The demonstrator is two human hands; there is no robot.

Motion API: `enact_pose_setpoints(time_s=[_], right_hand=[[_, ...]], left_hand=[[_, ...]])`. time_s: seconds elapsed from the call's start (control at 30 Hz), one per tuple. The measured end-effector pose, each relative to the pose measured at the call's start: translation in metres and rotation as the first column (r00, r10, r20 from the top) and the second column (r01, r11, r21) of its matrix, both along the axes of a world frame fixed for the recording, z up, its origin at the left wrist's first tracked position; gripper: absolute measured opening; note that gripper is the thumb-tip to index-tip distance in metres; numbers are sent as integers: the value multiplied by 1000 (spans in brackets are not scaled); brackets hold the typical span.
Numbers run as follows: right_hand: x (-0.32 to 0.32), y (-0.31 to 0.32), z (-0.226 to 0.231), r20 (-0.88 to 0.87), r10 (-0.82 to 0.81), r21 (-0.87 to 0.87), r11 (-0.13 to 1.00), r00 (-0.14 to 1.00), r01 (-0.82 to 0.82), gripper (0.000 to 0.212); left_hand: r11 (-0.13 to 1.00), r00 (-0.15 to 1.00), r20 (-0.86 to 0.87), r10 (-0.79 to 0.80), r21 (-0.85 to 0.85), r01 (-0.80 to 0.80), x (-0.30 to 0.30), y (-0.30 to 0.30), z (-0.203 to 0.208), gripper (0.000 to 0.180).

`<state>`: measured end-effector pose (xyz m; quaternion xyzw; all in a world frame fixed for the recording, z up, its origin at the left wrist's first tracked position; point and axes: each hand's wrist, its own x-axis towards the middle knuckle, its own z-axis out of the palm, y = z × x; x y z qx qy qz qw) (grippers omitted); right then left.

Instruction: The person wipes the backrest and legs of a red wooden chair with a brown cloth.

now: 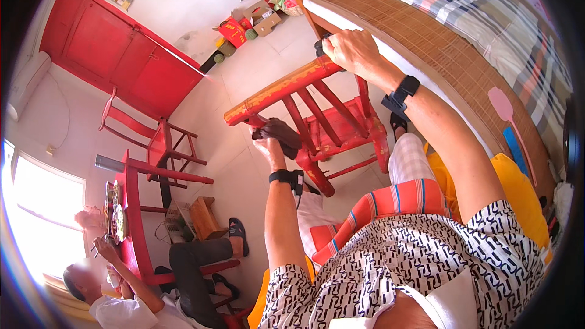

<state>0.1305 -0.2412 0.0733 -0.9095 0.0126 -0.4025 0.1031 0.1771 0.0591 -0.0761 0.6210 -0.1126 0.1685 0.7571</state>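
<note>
A red bamboo chair (289, 88) with worn yellow patches on its top rail stands tilted in front of me. Near the rail's left end, my left hand (268, 148) is closed on a dark cloth (279, 133), pressed against the chair's back. My right hand (353, 53) makes a fist around the right end of the top rail. Something small and dark sticks out beside that fist; I cannot make out what it is. Both wrists wear black straps.
A bed (439, 30) with a woven mat runs along the right, with a pink fly swatter (501, 105) on it. On the left, a person sits at a red table (135, 219) with dishes. Another red chair (159, 146) stands by the red door (109, 49). Boxes (263, 19) line the far wall.
</note>
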Motion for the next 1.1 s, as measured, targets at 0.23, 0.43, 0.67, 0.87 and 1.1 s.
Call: enact_pose_setpoints(time_s=[0.23, 0.43, 0.67, 0.87, 1.1], right_hand=[[-1, 6, 3, 8, 10, 3, 1000, 1000, -10, 44], [-7, 11, 9, -93, 3, 23, 1000, 996, -1, 37], [-16, 19, 15, -38, 32, 2, 999, 999, -32, 34], [-21, 18, 17, -6, 28, 16, 999, 1000, -28, 35], [-21, 17, 14, -4, 5, 6, 1000, 1000, -5, 40]], left_hand=[[996, 993, -72, 92, 22, -91, 6, 6, -45, 29], [971, 951, -216, 221, 141, -194, 1, 3, -96, 25], [713, 851, -304, 429, 692, -113, -8, 13, -153, 33], [788, 912, -288, 294, 613, -60, -17, 9, -141, 27], [997, 778, -628, -23, 47, 68, -51, 25, -92, 31]])
